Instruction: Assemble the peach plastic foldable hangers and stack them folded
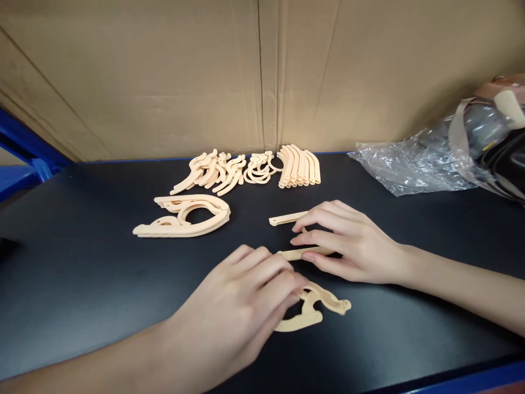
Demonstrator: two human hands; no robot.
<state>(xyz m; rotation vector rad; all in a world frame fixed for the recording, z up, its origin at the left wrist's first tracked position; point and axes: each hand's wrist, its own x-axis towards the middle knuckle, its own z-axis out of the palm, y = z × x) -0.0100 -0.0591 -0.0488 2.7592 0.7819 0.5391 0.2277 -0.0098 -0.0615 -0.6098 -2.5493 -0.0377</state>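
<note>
My left hand (250, 306) is closed, its fingertips on a beige plastic folding-hanger piece (301, 323) with curved arms lying on the black table. The fingers cover part of that piece. Just beyond it, my right hand (346, 235) hangs over two beige hanger arms, fingers bent but apart. The farther arm (283, 219) sticks out to the left of the fingers; the nearer arm (297, 254) lies by the thumb. Whether the thumb touches it I cannot tell.
Left of centre lies a stack of folded beige hangers (205, 226). Behind are a pile of short curved pieces (209, 169), several hooks (258, 169) and a row of curved arms (298, 167). A clear plastic bag (410, 164) lies back right, before a cardboard wall (197, 76).
</note>
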